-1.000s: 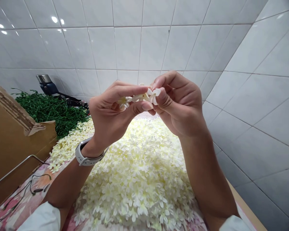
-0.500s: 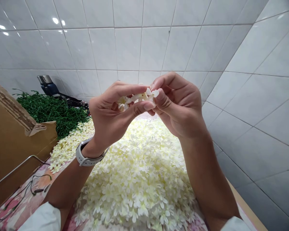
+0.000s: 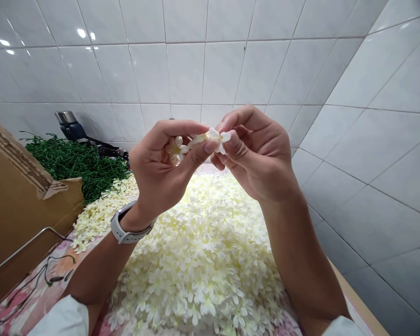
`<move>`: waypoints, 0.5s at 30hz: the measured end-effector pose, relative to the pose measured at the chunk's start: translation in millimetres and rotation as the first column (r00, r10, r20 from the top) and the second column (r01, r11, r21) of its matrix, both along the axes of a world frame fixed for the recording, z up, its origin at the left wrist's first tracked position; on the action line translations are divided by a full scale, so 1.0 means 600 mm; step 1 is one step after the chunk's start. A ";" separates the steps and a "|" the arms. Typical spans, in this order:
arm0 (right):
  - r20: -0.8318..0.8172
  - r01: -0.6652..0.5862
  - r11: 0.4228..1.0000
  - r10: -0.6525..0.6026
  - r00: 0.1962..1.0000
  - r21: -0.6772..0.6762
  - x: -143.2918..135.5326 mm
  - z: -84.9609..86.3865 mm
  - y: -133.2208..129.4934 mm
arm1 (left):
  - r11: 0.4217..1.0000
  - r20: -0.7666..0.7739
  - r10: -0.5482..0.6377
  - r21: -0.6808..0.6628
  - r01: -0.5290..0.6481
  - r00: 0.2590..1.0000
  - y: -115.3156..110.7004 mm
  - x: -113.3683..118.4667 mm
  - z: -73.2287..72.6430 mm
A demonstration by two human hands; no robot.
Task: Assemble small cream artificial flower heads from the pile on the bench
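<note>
Several small white flowers (image 3: pixel 176 150) are held in my left hand (image 3: pixel 164 165), one in the curl of the palm and others between thumb and forefinger. My right hand (image 3: pixel 262 156) pinches a petal of a white flower (image 3: pixel 217 138) at the left fingertips, and the two hands nearly meet there. Whether a stem or thread runs through the flowers is hidden by the fingers. Below both hands spreads a large heap of white and pale yellow flowers (image 3: pixel 196 252).
Green stems (image 3: pixel 77 163) lie in a pile at the left, beside a cardboard box (image 3: pixel 24 214). Behind them a dark blue flask (image 3: pixel 72 128) leans by the tiled wall (image 3: pixel 185 70). Thin cables (image 3: pixel 44 270) rest on the floral cloth at lower left.
My left thumb and fingers have shifted slightly left, and the flower in my left palm shows more fully. The flower at the fingertips has turned. My right hand has barely moved.
</note>
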State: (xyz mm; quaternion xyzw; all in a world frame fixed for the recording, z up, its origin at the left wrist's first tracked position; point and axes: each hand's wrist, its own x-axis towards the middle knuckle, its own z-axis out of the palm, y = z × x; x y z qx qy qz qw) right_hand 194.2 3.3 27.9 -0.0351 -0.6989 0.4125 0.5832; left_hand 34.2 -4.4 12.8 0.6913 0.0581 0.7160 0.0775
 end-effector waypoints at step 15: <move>-0.050 0.022 1.000 -0.022 0.999 0.005 -0.002 0.000 0.001 | 0.980 -0.009 0.200 -0.017 -0.200 0.980 0.002 0.001 -0.005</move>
